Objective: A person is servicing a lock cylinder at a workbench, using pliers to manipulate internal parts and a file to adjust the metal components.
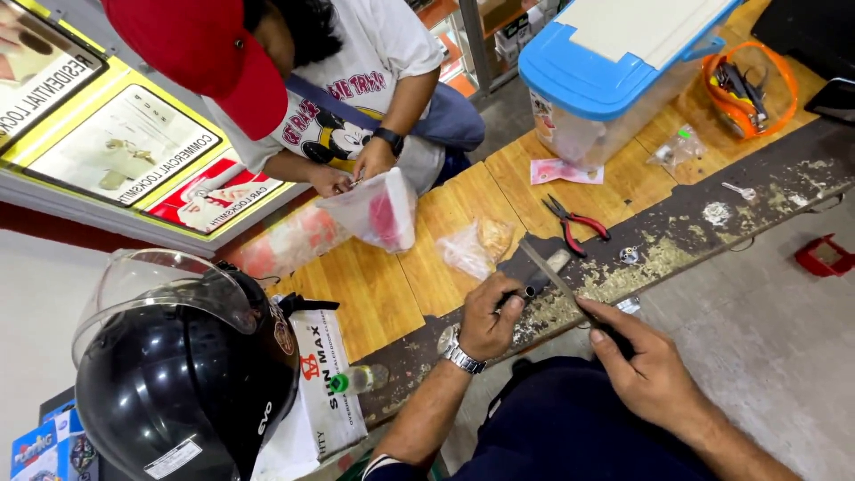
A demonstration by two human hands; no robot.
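Observation:
My left hand (489,316), with a silver wristwatch, pinches a small metal piece (531,288) against the dark, filings-covered edge of a wooden bench (374,294). My right hand (643,361) grips the handle end of a long flat metal file (550,272), whose blade lies slanted across that piece. Metal filings are scattered along the bench edge around the file.
Red-handled pliers (574,221) and a clear plastic bag (472,248) lie just beyond. A person in a red cap (209,49) holds a plastic bag (374,209) opposite. A black helmet (178,374) sits at left, a blue-lidded box (606,80) and an orange basket (748,85) at the back right.

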